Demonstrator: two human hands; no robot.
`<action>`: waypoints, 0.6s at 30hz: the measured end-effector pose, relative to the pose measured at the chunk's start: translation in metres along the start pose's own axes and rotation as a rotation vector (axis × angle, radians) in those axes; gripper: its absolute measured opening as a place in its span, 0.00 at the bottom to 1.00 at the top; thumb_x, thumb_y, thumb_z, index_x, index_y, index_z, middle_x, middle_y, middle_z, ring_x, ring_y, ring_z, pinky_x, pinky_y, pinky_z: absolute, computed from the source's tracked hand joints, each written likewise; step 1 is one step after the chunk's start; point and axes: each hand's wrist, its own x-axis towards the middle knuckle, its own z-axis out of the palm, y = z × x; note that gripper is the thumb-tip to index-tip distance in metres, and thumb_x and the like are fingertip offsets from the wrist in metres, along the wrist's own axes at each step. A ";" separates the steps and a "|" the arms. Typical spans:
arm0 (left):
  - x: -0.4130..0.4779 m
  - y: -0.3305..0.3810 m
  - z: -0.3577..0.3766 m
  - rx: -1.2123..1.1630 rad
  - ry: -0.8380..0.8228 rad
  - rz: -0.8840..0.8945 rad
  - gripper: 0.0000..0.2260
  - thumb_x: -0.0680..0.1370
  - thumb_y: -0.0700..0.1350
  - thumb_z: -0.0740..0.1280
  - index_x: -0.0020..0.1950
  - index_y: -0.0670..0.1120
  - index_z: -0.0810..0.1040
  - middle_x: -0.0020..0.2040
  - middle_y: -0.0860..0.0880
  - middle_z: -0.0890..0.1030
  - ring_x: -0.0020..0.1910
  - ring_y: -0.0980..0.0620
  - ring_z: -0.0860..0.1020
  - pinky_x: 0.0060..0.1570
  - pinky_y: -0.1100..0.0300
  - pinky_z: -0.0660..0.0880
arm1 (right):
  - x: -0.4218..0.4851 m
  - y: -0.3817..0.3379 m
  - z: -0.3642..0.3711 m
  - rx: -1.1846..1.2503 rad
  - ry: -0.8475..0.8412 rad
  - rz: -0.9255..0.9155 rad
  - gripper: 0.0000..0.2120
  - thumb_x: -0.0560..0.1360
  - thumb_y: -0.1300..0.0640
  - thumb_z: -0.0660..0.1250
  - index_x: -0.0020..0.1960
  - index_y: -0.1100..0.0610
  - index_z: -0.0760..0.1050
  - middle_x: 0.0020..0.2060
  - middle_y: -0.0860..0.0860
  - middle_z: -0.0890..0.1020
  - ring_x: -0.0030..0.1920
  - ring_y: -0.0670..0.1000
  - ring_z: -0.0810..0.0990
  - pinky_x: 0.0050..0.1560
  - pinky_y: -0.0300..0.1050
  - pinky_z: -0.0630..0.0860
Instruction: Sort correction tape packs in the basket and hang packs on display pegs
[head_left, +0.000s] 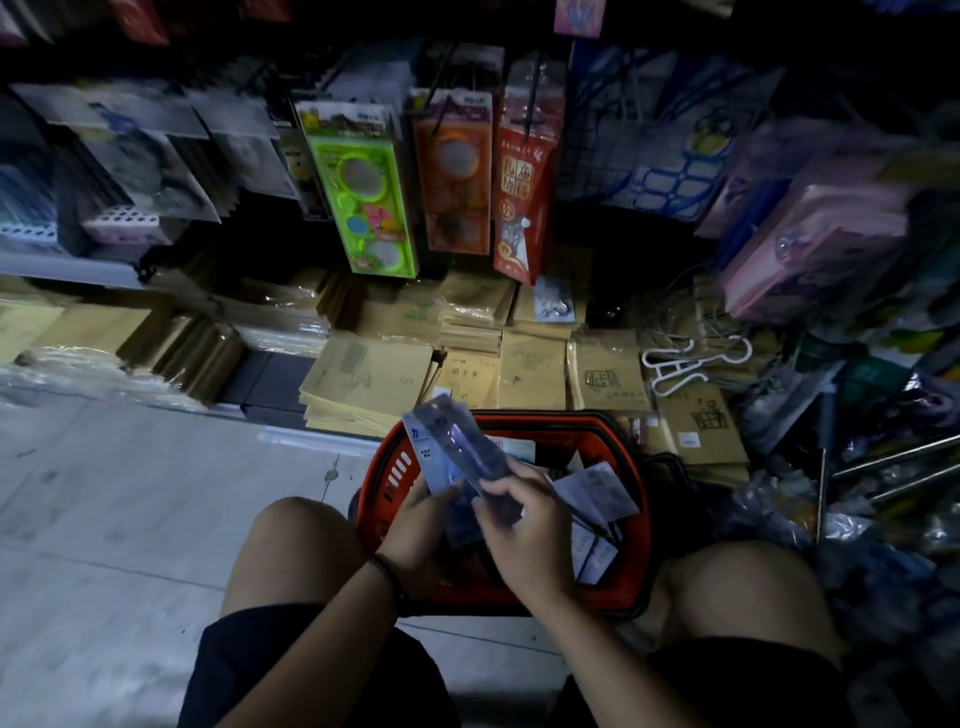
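Observation:
A red plastic basket (631, 467) stands on the floor between my knees, with several white correction tape packs (595, 491) lying loose inside. Above its left side I hold a small stack of bluish correction tape packs (452, 447), fanned upward. My left hand (421, 525) grips the stack from below. My right hand (524, 525) pinches the front pack near its lower edge. Display pegs with hanging packs (363, 187) fill the rack ahead.
Stacks of brown exercise books (530, 374) lie on the low shelf behind the basket. White hooks (675, 364) rest on them at the right. Metal peg rods (893, 462) and wrapped goods crowd the right side. Bare floor tiles (130, 493) lie to the left.

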 end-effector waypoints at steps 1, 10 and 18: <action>-0.003 0.005 0.003 -0.010 -0.009 0.004 0.10 0.85 0.43 0.67 0.64 0.48 0.83 0.65 0.35 0.82 0.60 0.31 0.80 0.64 0.34 0.74 | 0.000 -0.004 -0.002 0.015 -0.010 -0.012 0.07 0.76 0.56 0.76 0.54 0.50 0.86 0.66 0.44 0.81 0.69 0.40 0.77 0.67 0.41 0.76; -0.040 0.059 0.053 0.000 -0.136 0.172 0.19 0.85 0.53 0.66 0.75 0.50 0.74 0.66 0.39 0.85 0.63 0.35 0.84 0.55 0.42 0.83 | 0.026 -0.042 -0.040 -0.127 0.046 -0.142 0.11 0.81 0.49 0.67 0.61 0.43 0.83 0.59 0.42 0.73 0.64 0.46 0.76 0.60 0.50 0.80; -0.049 0.111 0.109 0.154 -0.181 0.370 0.14 0.86 0.37 0.65 0.70 0.48 0.76 0.63 0.38 0.85 0.60 0.34 0.86 0.60 0.30 0.81 | 0.052 -0.088 -0.084 -0.071 0.243 -0.220 0.19 0.73 0.59 0.80 0.60 0.50 0.78 0.57 0.44 0.72 0.57 0.40 0.77 0.55 0.32 0.77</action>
